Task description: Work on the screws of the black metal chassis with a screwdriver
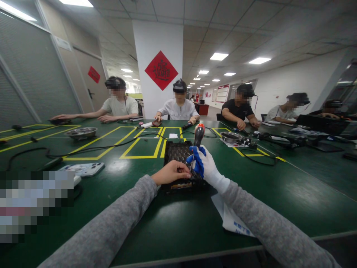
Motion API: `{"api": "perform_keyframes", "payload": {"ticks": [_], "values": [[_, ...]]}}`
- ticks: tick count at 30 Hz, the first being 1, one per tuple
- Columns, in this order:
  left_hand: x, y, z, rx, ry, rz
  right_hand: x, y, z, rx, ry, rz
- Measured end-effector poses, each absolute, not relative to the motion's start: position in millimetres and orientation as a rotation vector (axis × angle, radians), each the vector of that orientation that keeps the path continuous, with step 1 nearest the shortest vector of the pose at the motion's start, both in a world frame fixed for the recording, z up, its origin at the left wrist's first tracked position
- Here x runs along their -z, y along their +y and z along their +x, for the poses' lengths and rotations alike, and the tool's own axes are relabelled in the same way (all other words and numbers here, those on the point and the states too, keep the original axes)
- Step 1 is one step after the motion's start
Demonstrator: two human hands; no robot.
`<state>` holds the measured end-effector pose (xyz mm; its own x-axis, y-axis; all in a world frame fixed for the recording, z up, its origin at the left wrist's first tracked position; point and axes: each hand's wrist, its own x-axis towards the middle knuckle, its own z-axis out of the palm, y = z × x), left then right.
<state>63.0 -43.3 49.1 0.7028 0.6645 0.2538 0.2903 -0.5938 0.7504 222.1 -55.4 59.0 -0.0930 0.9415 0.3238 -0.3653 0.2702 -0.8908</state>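
Note:
My right hand (205, 163), in a white glove with blue palm and fingers, is closed around a screwdriver below its black and red handle (199, 136). The screwdriver stands nearly upright, its shaft pointing down at a black box-like casing (178, 152) on the table. My bare left hand (173, 172) rests over the casing's near part, thumb and fingers pinched together close to the screwdriver's lower end. Whatever sits between those fingertips is too small to make out. Both hands hide part of the casing's inside and right side.
The green table (134, 223) carries yellow tape lines and black cables. Metal bowls stand at left (81, 133) and right (231, 137). A phone (83, 169) lies left, a white printed bag (232, 219) under my right forearm. Several people sit across the table.

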Motion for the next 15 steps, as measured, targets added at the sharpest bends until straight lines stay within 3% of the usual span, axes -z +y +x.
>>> {"api": "perform_keyframes", "payload": {"ticks": [8,15], "values": [[-49.2,-43.8,62.3,-0.686,0.731,2.215,-59.1,-45.3,227.6,-1.455,-1.082,-0.651],[-49.4,-44.3,63.1,-0.700,0.757,2.183,-55.3,-46.9,226.2,-1.331,-1.139,-0.589]]}}
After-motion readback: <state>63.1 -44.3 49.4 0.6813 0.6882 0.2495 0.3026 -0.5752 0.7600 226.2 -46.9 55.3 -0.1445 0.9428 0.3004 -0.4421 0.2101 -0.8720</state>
